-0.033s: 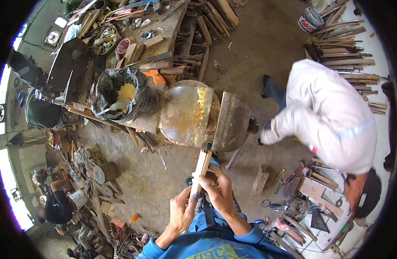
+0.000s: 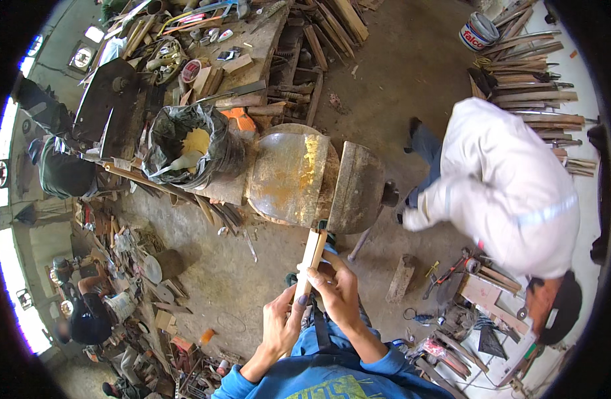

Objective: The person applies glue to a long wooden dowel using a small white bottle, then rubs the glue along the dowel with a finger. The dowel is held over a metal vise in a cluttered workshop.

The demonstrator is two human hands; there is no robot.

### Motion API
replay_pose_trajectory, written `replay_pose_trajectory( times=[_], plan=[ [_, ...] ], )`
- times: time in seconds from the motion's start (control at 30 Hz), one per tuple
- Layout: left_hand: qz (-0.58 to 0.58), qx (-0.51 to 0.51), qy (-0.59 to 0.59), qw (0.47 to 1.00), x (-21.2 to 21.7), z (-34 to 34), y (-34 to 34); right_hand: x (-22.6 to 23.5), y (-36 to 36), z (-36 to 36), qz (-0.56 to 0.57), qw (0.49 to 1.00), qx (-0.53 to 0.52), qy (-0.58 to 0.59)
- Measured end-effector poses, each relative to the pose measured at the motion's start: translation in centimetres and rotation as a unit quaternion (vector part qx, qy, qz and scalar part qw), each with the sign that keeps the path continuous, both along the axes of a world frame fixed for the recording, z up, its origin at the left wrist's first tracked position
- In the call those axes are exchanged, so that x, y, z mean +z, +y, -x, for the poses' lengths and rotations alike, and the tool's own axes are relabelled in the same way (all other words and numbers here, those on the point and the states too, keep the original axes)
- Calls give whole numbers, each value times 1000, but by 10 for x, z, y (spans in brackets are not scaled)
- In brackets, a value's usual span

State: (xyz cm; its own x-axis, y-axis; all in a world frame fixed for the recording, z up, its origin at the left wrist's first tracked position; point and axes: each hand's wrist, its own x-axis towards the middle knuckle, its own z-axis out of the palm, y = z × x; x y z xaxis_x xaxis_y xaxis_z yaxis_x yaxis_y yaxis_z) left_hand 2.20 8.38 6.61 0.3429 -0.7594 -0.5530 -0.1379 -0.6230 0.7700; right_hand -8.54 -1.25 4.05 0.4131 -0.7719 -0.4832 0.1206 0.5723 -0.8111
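Gripping a pale wooden stick (image 2: 309,263), left hand (image 2: 281,326) and right hand (image 2: 337,292) fingers close around it.

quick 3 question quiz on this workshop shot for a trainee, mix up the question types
1. True or false: both hands grip the wooden stick.
2. What sits left of the big metal block? A) black bag B) ladder C) wheelbarrow
3. Fill in: the co-worker in the white jacket bends over on the person's ____ side.

Key:
1. True: left hand low on it, right hand beside it.
2. A
3. right
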Motion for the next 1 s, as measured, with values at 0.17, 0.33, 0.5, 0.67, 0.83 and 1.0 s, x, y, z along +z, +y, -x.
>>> replay_pose_trajectory(
  times=[0.17,0.33,0.5,0.67,0.83,1.0],
  plan=[
    [7,29,12,999,-6,5,-12,4,-14,-2,13,1000,-5,27],
    [10,38,-20,999,-4,8,-23,5,-22,-5,4,999,-16,34],
    [6,85,-4,996,-2,13,-38,6,-30,-9,-25,997,-38,59],
    [-6,95,-1,995,1,12,-45,-38,0,18,-103,988,-115,8],
    [-21,97,7,995,9,11,-47,-190,1,90,-585,732,-319,-140],
    [-13,104,13,994,18,9,-54,-270,-202,99,-301,950,-80,24]
  ],
)
